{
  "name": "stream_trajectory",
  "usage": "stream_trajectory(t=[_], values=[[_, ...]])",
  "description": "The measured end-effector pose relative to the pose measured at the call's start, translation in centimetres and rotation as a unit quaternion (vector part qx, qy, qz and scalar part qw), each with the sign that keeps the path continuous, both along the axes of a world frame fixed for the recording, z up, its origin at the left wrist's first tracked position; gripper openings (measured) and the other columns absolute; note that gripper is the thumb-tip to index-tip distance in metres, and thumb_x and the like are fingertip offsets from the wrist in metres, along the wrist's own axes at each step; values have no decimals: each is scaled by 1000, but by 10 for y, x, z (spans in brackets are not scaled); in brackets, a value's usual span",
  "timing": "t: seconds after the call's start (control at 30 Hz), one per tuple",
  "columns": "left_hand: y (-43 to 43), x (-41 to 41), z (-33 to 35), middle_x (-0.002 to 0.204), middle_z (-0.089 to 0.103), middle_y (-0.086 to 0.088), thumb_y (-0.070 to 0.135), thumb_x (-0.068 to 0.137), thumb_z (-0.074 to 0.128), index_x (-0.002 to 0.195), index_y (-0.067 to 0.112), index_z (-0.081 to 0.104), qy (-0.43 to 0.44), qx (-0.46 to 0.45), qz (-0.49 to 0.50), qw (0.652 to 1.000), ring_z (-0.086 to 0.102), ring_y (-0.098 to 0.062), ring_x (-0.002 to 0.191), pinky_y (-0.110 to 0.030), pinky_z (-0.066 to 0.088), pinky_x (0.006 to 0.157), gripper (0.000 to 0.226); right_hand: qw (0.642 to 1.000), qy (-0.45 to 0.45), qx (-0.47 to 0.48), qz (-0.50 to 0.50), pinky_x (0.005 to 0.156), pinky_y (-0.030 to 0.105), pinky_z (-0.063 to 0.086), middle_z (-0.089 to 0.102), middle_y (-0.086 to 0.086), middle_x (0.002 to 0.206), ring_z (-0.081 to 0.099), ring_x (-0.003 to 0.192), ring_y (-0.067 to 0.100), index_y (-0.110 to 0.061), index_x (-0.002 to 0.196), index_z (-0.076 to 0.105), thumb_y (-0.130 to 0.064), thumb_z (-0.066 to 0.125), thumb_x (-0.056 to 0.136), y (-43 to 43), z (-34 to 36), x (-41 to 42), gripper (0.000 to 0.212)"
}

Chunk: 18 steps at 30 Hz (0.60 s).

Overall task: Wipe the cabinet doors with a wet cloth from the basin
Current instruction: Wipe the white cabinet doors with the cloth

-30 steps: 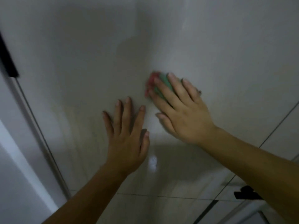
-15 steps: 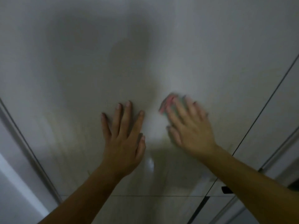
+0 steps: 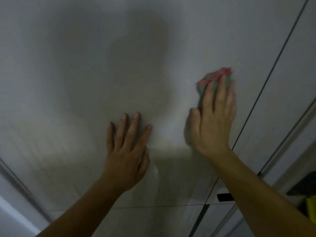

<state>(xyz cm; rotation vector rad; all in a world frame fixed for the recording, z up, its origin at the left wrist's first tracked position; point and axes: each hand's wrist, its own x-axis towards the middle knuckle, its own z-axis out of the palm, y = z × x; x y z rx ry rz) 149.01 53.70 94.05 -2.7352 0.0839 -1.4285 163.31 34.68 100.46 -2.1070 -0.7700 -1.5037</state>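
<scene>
Two bare forearms rise from the lower edge of the view, one from 7 o'clock, the other from 4 o'clock. The left hand (image 3: 126,151) lies flat on the cabinet door (image 3: 85,65), palm down, its fingers straight and fanned a little apart, and it holds nothing. At 2 o'clock from it, near but apart, the right hand (image 3: 212,120) presses the cloth (image 3: 213,79) against the same door. Its fingers are straight and close together, its thumb stands off toward 9 o'clock, and nothing curls round the fabric.

The cloth is a soft, bunched wad, green with a pink-red edging. It shows past the fingertips at 12 o'clock and a little along the index-finger side; the rest is hidden under the hand, and this part is blurred.

The door is a smooth, pale, glossy panel, faintly streaked low down, with a broad soft shadow across its middle. A thin dark seam (image 3: 275,65) slants past the right hand at 3 o'clock, parting this door from the next pale door (image 3: 299,65). Below the hands a fine horizontal joint divides the door from a lower panel (image 3: 136,221). A small black rectangular handle (image 3: 224,197) sits beside the right forearm. At the right edge a dark and yellow thing (image 3: 307,202) shows — too blurred to name.
</scene>
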Motion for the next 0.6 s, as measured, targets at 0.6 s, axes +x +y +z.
stream_trajectory(t=[0.6], values=[[-91, 51, -1, 167, 11, -25, 40, 98, 48, 157, 11, 35, 25, 14, 3, 1000, 5, -46, 155, -72, 4, 120, 67, 992, -22, -121, 11, 126, 51, 7, 16, 17, 166, 1, 157, 33, -13, 161, 19, -41, 39, 106, -72, -81, 31, 65]])
